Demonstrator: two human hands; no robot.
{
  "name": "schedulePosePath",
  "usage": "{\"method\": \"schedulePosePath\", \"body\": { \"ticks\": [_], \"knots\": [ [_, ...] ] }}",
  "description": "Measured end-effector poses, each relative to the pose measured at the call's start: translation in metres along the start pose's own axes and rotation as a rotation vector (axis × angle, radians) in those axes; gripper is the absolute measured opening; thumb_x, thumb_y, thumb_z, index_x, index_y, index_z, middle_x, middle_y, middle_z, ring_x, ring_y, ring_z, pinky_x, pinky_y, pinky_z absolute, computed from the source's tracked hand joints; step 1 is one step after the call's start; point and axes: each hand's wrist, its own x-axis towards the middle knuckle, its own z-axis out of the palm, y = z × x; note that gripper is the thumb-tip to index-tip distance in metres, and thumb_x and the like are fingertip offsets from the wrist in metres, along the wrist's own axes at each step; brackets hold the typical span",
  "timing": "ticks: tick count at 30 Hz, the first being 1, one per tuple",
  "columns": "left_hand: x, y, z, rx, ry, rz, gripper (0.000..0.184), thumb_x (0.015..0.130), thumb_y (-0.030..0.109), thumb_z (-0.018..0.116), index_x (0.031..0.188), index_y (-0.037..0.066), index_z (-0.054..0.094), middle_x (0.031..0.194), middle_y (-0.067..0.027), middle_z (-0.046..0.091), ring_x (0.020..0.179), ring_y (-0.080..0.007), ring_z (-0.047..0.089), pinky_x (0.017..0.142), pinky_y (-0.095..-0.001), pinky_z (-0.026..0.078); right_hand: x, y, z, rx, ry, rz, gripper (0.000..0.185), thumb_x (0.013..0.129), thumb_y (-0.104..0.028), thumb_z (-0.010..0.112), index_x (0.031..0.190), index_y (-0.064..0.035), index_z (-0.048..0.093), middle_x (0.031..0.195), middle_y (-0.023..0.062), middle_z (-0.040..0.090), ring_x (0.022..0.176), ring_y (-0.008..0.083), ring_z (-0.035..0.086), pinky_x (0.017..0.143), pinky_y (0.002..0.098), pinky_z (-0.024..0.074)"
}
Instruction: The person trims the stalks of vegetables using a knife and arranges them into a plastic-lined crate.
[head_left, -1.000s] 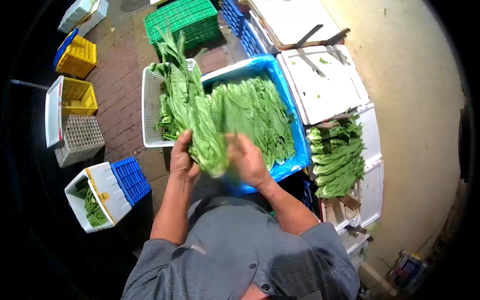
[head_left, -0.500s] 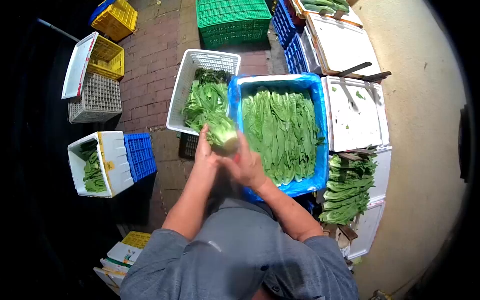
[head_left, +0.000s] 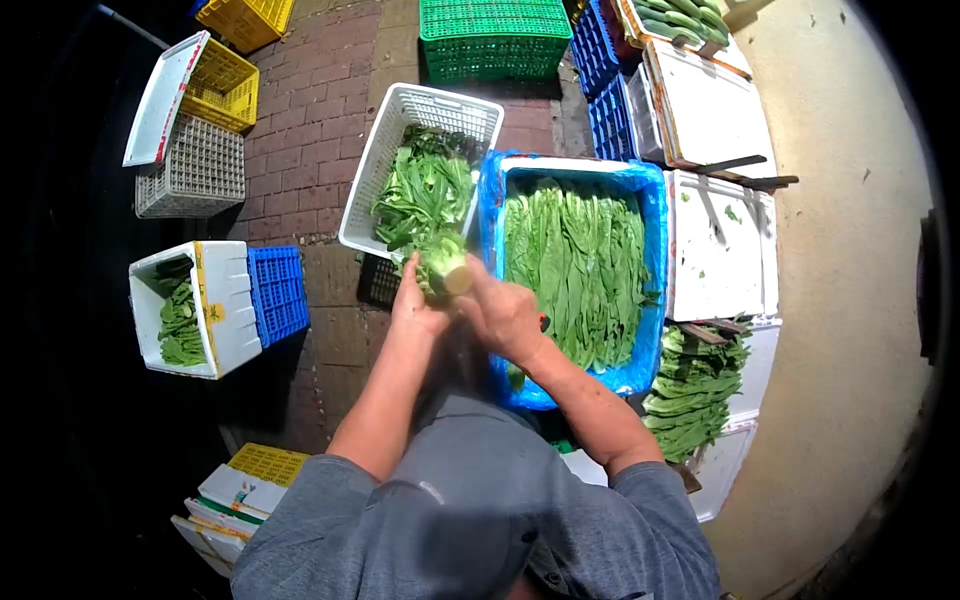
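My left hand [head_left: 424, 305] is wrapped round the base of a head of leaf lettuce [head_left: 442, 262], its pale cut stem end turned towards me. Close against that stem is my right hand [head_left: 503, 312], fingers curled and partly blurred. A red-and-black handle end [head_left: 544, 322] sticks out behind the right hand; the rest of this tool is hidden. Beyond the lettuce head, a white plastic basket [head_left: 352, 205] holds loose green leaves [head_left: 425, 190]. To the right stands a box lined with blue plastic [head_left: 652, 260], filled with long lettuce heads [head_left: 575, 270] laid in rows.
White foam boxes [head_left: 715, 245] line the wall on the right, with more lettuce [head_left: 695, 390] beside them. A green crate [head_left: 495, 40] stands at the back. On the left are a foam box with leaves [head_left: 225, 315], a blue crate [head_left: 278, 295] and a grey crate [head_left: 190, 170].
My right hand has turned at the stem, and the red-and-black handle end now shows on its outer side. The lettuce stays in my left hand. The view has shifted slightly.
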Motion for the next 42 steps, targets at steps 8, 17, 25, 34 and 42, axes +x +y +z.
{"method": "schedulePosePath", "body": {
  "ticks": [8,17,25,34,42],
  "knots": [
    [0.0,0.027,-0.001,-0.038,0.059,0.025,0.051,0.096,0.047,0.055,0.131,0.01,0.057,0.131,-0.0103,0.061,0.119,-0.0293,0.058,0.1,-0.0471,0.049,0.03,0.008,0.003,0.038,-0.259,0.072,0.048,0.095,-0.028,0.061,0.141,-0.0191,0.05,0.085,0.0146,0.065,0.073,0.036,0.064,0.063,0.0452,0.0499],
    [0.01,0.046,-0.001,-0.202,0.019,0.088,0.054,0.099,0.047,0.051,0.136,0.008,0.054,0.136,-0.012,0.057,0.123,-0.0316,0.055,0.106,-0.0478,0.044,0.05,0.0,0.032,0.226,-0.304,0.256,0.049,0.097,-0.025,0.059,0.144,-0.0161,0.047,0.11,0.0217,0.067,0.097,0.0424,0.064,0.079,0.0463,0.0514],
    [0.041,0.073,-0.028,-0.349,-0.053,0.12,0.04,0.093,0.046,0.06,0.119,0.016,0.066,0.121,-0.0047,0.068,0.11,-0.0265,0.063,0.091,-0.0443,0.054,0.052,0.024,0.058,0.504,-0.333,0.401,0.052,0.101,-0.025,0.053,0.146,-0.0025,0.042,0.133,0.0268,0.058,0.122,0.038,0.058,0.101,0.0384,0.0449],
    [0.051,0.091,-0.039,-0.241,-0.163,0.244,0.047,0.097,0.046,0.054,0.128,0.011,0.059,0.124,-0.0083,0.065,0.111,-0.0272,0.062,0.094,-0.0418,0.052,0.096,0.022,0.088,0.74,-0.38,0.751,0.036,0.097,-0.037,0.061,0.092,-0.0008,0.064,0.075,0.0017,0.058,0.069,0.0108,0.05,0.062,0.0311,0.0414],
    [0.051,0.085,-0.053,-0.037,-0.407,0.416,0.063,0.092,0.047,0.063,0.138,0.006,0.051,0.133,-0.0114,0.059,0.119,-0.0289,0.058,0.104,-0.0447,0.047,0.084,0.007,0.079,0.666,-0.37,0.726,0.028,0.091,-0.026,0.063,0.087,0.0016,0.064,0.064,0.0011,0.056,0.06,0.012,0.048,0.055,0.0329,0.0406]
  ]
}}
